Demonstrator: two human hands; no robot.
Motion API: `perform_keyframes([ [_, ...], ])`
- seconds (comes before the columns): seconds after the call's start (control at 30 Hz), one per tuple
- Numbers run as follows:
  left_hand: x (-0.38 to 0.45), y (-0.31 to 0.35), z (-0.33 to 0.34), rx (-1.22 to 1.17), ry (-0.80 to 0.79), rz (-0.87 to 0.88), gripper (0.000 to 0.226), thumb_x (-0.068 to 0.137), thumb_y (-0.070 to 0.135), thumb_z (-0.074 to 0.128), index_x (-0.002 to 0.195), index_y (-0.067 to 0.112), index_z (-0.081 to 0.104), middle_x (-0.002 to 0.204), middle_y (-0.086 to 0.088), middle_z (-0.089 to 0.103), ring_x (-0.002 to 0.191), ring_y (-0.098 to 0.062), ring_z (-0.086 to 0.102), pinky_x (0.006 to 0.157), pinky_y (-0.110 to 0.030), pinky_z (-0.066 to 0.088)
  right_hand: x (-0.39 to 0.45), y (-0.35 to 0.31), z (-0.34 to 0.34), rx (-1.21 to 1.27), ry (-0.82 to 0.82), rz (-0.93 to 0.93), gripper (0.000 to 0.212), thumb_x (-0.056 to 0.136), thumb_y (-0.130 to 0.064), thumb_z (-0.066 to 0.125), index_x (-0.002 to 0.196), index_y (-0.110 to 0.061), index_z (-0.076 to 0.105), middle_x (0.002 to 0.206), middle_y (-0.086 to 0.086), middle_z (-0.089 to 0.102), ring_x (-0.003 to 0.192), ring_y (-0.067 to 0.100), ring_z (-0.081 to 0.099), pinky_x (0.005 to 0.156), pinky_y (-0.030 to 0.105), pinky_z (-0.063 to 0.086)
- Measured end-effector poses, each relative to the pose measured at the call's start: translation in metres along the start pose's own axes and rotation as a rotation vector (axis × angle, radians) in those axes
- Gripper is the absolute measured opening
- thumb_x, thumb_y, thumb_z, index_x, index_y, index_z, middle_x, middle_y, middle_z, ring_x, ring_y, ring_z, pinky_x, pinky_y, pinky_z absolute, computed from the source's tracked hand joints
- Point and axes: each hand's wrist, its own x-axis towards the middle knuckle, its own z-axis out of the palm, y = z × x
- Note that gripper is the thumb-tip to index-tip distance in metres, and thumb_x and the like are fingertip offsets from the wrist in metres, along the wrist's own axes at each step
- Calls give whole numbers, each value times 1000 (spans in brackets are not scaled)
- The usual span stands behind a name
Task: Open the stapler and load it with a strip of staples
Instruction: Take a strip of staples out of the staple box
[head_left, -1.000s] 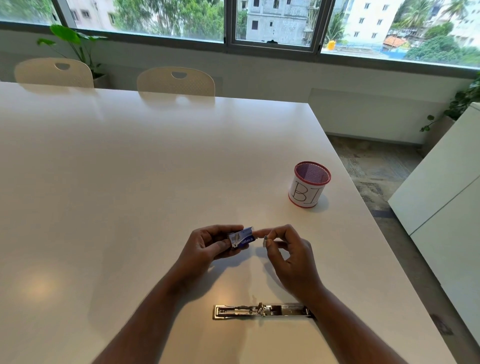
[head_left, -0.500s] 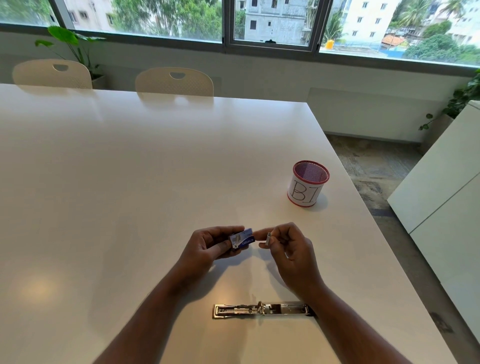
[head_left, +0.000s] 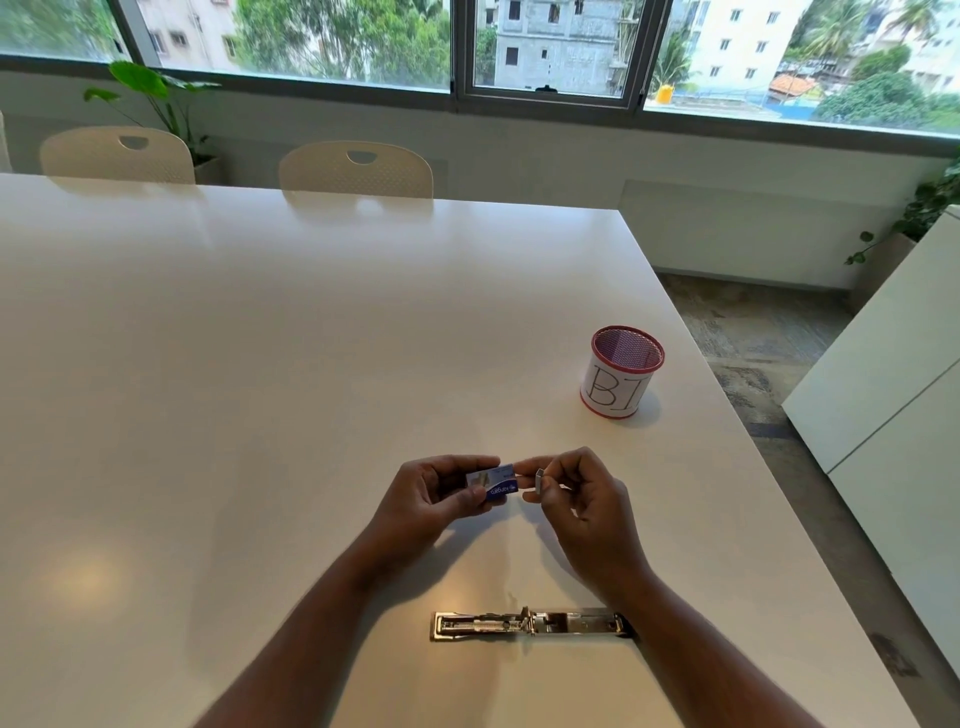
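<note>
A metal stapler (head_left: 524, 624) lies flat and fully opened on the white table (head_left: 260, 364), near the front edge, partly under my right forearm. Above it, my left hand (head_left: 431, 501) pinches a small blue staple box (head_left: 493, 483). My right hand (head_left: 582, 499) holds a short silvery strip of staples (head_left: 541, 482) upright between thumb and fingers, just right of the box and clear of it.
A red mesh pen cup (head_left: 623, 371) wrapped in white paper with letters stands to the right, near the table's right edge. Two cream chairs (head_left: 356, 169) sit at the far side. A white cabinet (head_left: 893, 395) stands on the right.
The right hand has drawn the staple strip a little away from the box and turned it more upright. The left hand and the stapler have stayed put.
</note>
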Motion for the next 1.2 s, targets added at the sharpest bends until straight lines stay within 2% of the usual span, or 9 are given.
perform_keyframes([
  [0.23, 5, 0, 0, 29, -6, 12, 32, 98, -2, 64, 127, 10, 71, 119, -7, 79, 107, -25, 77, 90, -30, 62, 2, 0, -1, 73, 17, 50, 0, 97, -9, 58, 97, -9, 58, 106, 4, 79, 97, 26, 77, 80, 32, 65],
  [0.37, 13, -1, 4, -2, 46, -3, 29, 99, -2, 63, 124, 8, 71, 120, -11, 77, 105, -26, 78, 88, -30, 64, 3, 4, -1, 50, 50, 119, 12, 100, 4, 59, 97, -8, 59, 104, 0, 79, 97, 22, 78, 82, 32, 65],
  [0.53, 27, -4, 11, 7, 132, -30, 20, 99, -3, 63, 109, 5, 78, 115, -12, 78, 106, -27, 77, 88, -29, 64, 11, 7, -4, 55, 96, 207, 13, 98, 6, 60, 93, -6, 59, 91, 5, 76, 78, 25, 79, 68, 31, 65],
  [0.7, 41, -3, 16, 157, 151, -12, 28, 88, 4, 80, 113, 15, 78, 114, 3, 78, 100, -11, 77, 84, -23, 61, 15, 8, -5, 84, 101, 238, 21, 96, 6, 65, 100, -15, 64, 89, 5, 76, 77, 25, 79, 68, 31, 65],
  [0.83, 62, -5, 21, 217, 317, 20, 27, 84, 0, 84, 103, 19, 80, 103, 5, 81, 91, -10, 79, 82, -22, 61, 16, 10, -7, 140, 132, 242, 19, 98, 2, 66, 102, -17, 68, 91, 5, 77, 80, 26, 79, 70, 30, 65],
  [0.93, 85, -9, 25, 284, 367, 92, 26, 82, 1, 85, 99, 20, 80, 102, 10, 80, 89, -4, 77, 83, -22, 62, 15, 13, -8, 186, 160, 257, 17, 99, 0, 66, 104, -16, 70, 93, 6, 77, 81, 26, 79, 72, 29, 64],
  [1.03, 111, -13, 30, 380, 426, 161, 27, 84, 2, 83, 104, 19, 80, 102, 9, 79, 91, -3, 76, 89, -27, 62, 16, 14, -11, 236, 171, 275, 15, 98, 1, 66, 106, -12, 70, 93, 8, 77, 83, 28, 78, 74, 31, 64],
  [1.1, 128, -14, 32, 431, 430, 175, 30, 85, 2, 81, 110, 19, 78, 107, 5, 80, 99, -13, 75, 93, -34, 60, 17, 15, -12, 259, 167, 285, 15, 98, 2, 65, 106, -10, 70, 94, 12, 77, 84, 30, 78, 77, 34, 65],
  [1.2, 148, -14, 31, 630, 382, 185, 36, 86, 8, 81, 118, 24, 76, 115, 3, 77, 114, -20, 66, 100, -35, 52, 19, 15, -12, 279, 163, 294, 16, 99, 4, 64, 106, -9, 70, 94, 15, 76, 84, 31, 78, 77, 36, 65],
])
